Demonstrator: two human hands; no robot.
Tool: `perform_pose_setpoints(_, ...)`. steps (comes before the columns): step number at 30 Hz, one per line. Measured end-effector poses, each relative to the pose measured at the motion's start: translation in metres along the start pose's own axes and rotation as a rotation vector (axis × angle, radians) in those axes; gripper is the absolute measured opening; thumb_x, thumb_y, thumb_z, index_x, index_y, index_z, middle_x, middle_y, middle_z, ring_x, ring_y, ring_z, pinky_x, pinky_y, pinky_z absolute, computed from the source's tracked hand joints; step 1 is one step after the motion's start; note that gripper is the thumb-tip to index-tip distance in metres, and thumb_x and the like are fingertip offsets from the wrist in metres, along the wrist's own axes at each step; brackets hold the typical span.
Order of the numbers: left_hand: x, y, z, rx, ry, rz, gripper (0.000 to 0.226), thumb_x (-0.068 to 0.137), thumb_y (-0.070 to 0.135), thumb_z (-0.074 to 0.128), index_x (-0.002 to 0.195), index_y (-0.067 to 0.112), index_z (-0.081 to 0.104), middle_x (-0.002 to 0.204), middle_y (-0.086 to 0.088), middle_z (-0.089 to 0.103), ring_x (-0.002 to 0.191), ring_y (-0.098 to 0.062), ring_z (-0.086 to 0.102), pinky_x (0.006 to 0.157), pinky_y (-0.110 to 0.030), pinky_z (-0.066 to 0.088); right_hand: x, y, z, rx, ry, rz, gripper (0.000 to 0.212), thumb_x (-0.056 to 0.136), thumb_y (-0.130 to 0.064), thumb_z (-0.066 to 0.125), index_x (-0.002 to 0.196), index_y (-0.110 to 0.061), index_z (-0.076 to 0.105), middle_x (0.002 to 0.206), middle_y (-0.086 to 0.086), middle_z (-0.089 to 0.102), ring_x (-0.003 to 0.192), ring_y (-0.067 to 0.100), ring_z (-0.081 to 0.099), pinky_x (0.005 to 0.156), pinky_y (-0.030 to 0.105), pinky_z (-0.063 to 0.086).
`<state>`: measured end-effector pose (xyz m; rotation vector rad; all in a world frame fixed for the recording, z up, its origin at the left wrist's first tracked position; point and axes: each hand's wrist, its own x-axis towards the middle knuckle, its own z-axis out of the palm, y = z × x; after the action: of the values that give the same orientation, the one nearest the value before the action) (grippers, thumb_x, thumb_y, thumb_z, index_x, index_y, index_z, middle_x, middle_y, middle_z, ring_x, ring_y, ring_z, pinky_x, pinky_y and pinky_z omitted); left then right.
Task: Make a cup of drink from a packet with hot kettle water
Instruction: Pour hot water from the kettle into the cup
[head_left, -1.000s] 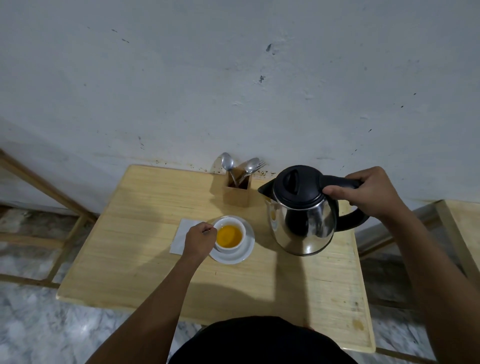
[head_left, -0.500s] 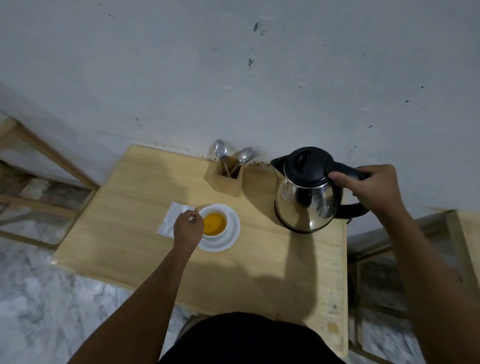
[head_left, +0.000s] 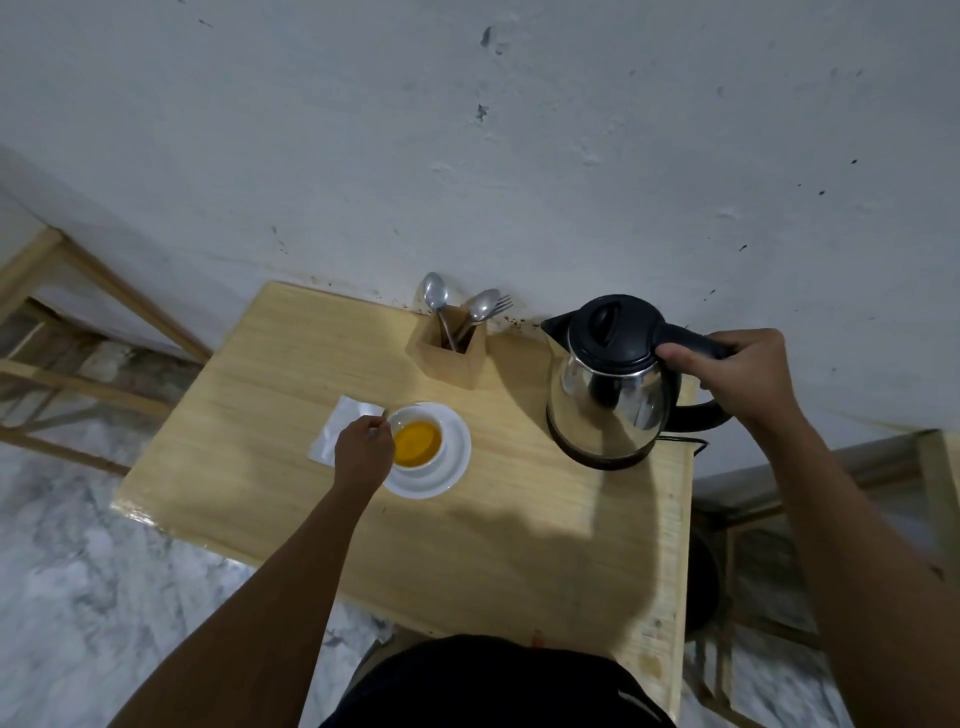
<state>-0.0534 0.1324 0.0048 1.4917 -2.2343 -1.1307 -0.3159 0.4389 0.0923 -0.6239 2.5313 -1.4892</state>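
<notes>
Head view, my inventory: steel kettle with black lid (head_left: 610, 384) at two o'clock on the worktop (head_left: 291, 364), right hand (head_left: 737, 382) fingers wrapped round its handle; heavy, hot. White cup of orange drink (head_left: 417, 441) at centre; left hand (head_left: 362, 454) fingers pinching something small, fragile.

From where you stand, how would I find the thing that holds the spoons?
Start at the wooden table against the pale wall. At its far edge, left of the steel kettle, stands a small square wooden holder. It alone has two spoons and a fork sticking up from it.
</notes>
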Motion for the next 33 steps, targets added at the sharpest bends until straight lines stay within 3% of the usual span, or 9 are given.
perform_pose_setpoints(6,0.000,0.000,0.001,-0.008,-0.013,-0.026,0.027,0.094,0.015,0.047,0.097,0.000,0.068,0.097,-0.020,0.070,0.085,-0.024,0.056,0.078,-0.030,0.039,0.007,0.009,-0.002,0.023,-0.043,-0.056,0.089,0.050,-0.079,0.075,0.058,0.009,0.064,0.055,0.034,0.053,0.050,0.020,0.048,0.053,0.035,0.039)
perform_pose_setpoints(10,0.000,-0.001,0.001,-0.006,-0.011,-0.019,0.027,0.094,0.015,0.047,0.099,-0.001,0.068,0.098,-0.020,0.070,0.087,-0.026,0.058,0.079,-0.031,0.040,0.008,0.012,-0.004,0.018,-0.046,-0.095,0.087,0.052,-0.080,0.072,0.055,0.006,0.062,0.051,0.031,0.052,0.048,0.020,0.047,0.052,0.032,0.038)
perform_pose_setpoints(14,0.000,-0.001,0.000,-0.006,-0.030,-0.010,0.027,0.095,0.016,0.047,0.094,-0.001,0.068,0.095,-0.020,0.070,0.087,-0.029,0.059,0.078,-0.032,0.040,0.008,0.013,-0.006,-0.004,-0.045,-0.103,0.073,0.053,-0.079,0.072,0.053,-0.007,0.064,0.048,0.024,0.052,0.046,0.018,0.047,0.051,0.027,0.036)
perform_pose_setpoints(16,0.000,0.000,-0.001,-0.015,-0.029,-0.014,0.026,0.095,0.015,0.047,0.093,-0.001,0.068,0.094,-0.020,0.069,0.085,-0.028,0.057,0.077,-0.032,0.039,0.008,0.012,-0.007,-0.014,-0.052,-0.111,0.060,0.056,-0.068,0.075,0.050,-0.011,0.061,0.045,0.014,0.048,0.044,0.011,0.044,0.051,0.025,0.035)
perform_pose_setpoints(18,-0.001,0.000,-0.001,-0.020,-0.026,-0.014,0.026,0.095,0.014,0.047,0.093,-0.002,0.068,0.094,-0.021,0.069,0.083,-0.025,0.056,0.077,-0.032,0.038,0.008,0.016,-0.008,-0.009,-0.043,-0.107,0.059,0.060,-0.061,0.074,0.050,-0.005,0.060,0.046,0.010,0.046,0.043,0.010,0.042,0.052,0.026,0.035)
perform_pose_setpoints(22,0.000,-0.002,-0.001,-0.013,-0.027,0.001,0.027,0.095,0.014,0.047,0.094,-0.003,0.068,0.094,-0.023,0.069,0.083,-0.025,0.056,0.076,-0.032,0.039,0.005,0.027,-0.013,0.008,-0.004,-0.115,0.085,0.064,-0.077,0.066,0.057,0.008,0.065,0.048,0.022,0.056,0.042,0.031,0.052,0.050,0.033,0.042)
perform_pose_setpoints(27,-0.001,-0.002,0.000,-0.029,-0.034,-0.009,0.026,0.095,0.014,0.047,0.097,-0.002,0.068,0.095,-0.021,0.069,0.084,-0.024,0.055,0.076,-0.032,0.037,0.002,0.031,-0.018,0.019,0.006,-0.102,0.071,0.072,-0.064,0.062,0.063,0.005,0.071,0.041,0.005,0.058,0.042,0.020,0.059,0.043,0.019,0.043)
perform_pose_setpoints(30,0.000,-0.003,0.001,-0.039,-0.030,-0.023,0.025,0.094,0.015,0.047,0.097,-0.001,0.067,0.096,-0.020,0.069,0.085,-0.025,0.056,0.077,-0.032,0.038,0.001,0.031,-0.017,0.028,0.011,-0.121,0.084,0.072,-0.078,0.058,0.057,0.005,0.068,0.043,0.018,0.056,0.045,0.030,0.058,0.046,0.030,0.045)
perform_pose_setpoints(33,0.000,-0.003,0.002,-0.033,-0.027,-0.013,0.026,0.095,0.015,0.048,0.093,-0.002,0.068,0.093,-0.021,0.069,0.086,-0.029,0.058,0.077,-0.032,0.038,-0.001,0.029,-0.014,0.035,0.030,-0.110,0.088,0.070,-0.080,0.057,0.057,0.006,0.068,0.046,0.021,0.058,0.045,0.037,0.057,0.049,0.042,0.049)
